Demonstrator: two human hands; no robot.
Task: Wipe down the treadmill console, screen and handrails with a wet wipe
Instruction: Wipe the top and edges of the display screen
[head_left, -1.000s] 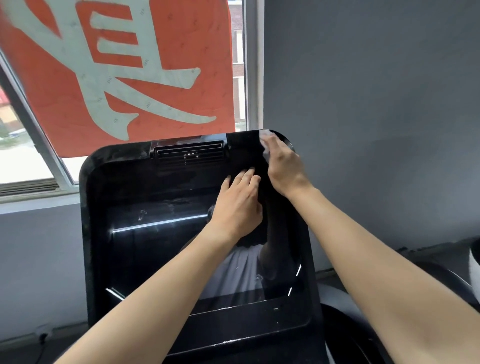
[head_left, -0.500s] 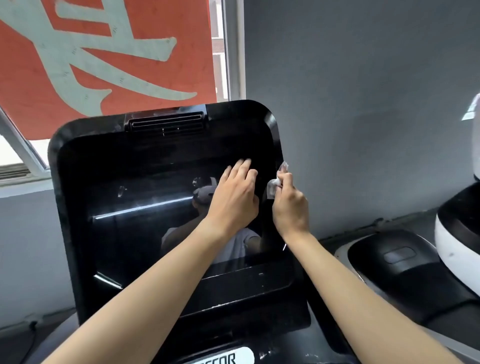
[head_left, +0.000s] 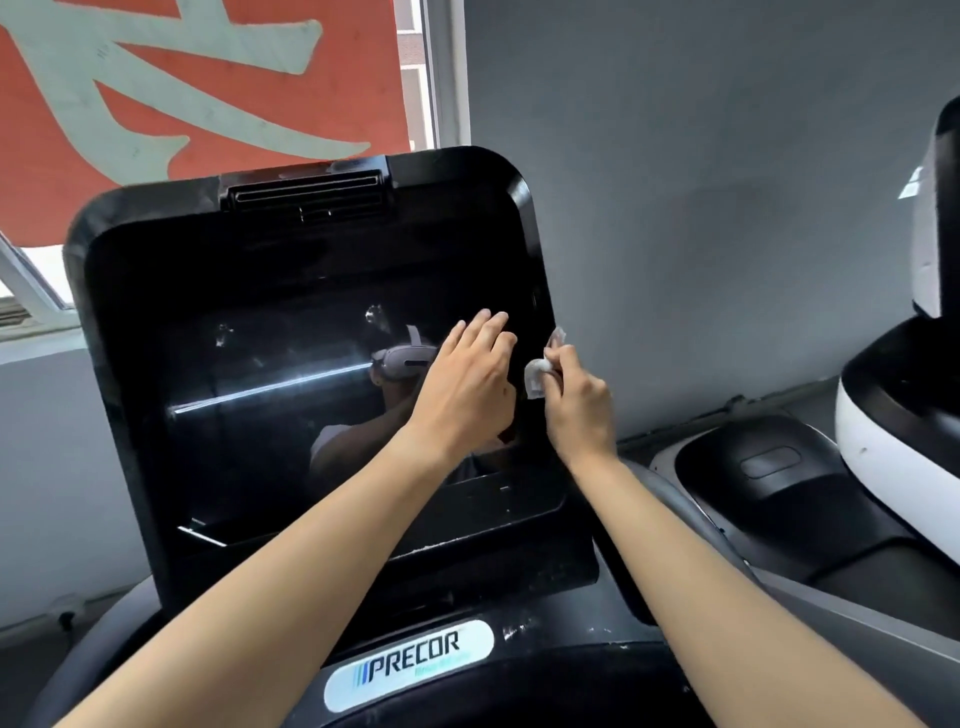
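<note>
two hands work at the three o'clock side of the console (head_left: 124, 374). the left hand (head_left: 467, 379) lies flat on the screen (head_left: 280, 441), fingers straight and pointing to about one o'clock, holding nothing. my guess is that it steadies the tilted panel against the push of the wiping. the right hand (head_left: 576, 405) has its fingers curled round a bunched wipe (head_left: 535, 376), pinching it at the fingertips and setting it against the console's right rim, just at three o'clock of the left hand. bunching it likely gives a firm pad for a narrow edge. smears show on the glass toward ten o'clock of the hands, so the screen probably wants more passes. a precor badge (head_left: 410, 665) sits at six o'clock, a red banner (head_left: 208, 78) at eleven.
</note>
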